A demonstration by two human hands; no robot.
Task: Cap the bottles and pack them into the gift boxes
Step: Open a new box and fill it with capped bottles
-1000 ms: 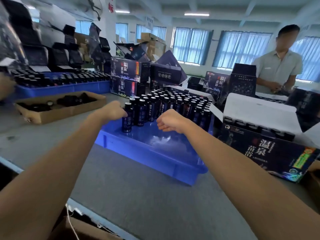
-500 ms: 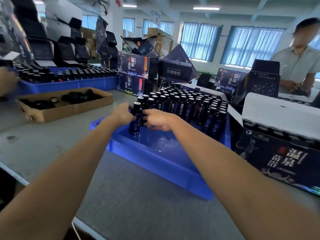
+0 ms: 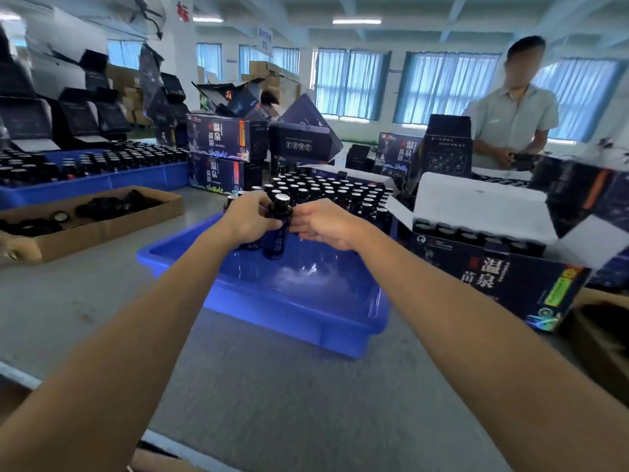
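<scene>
A dark blue capped bottle (image 3: 276,233) stands lifted just above the floor of the blue tray (image 3: 306,321). My left hand (image 3: 246,221) grips it from the left, with another bottle partly hidden under the fingers. From the right, my right hand (image 3: 323,226) touches the same bottle with its fingertips. Several capped bottles (image 3: 340,192) fill the far half of the tray. An open gift box (image 3: 490,267) stands to the right with a row of bottles inside it.
A cardboard tray of black caps (image 3: 95,216) lies at the left. Behind it is a second blue tray of bottles (image 3: 85,175). Stacked gift boxes (image 3: 224,155) stand at the back. A person (image 3: 514,110) works across the table, and a brown box (image 3: 599,335) sits at the right edge.
Both hands have come together on one bottle at the front of the tray and raised it slightly. The camera has moved closer and tilted.
</scene>
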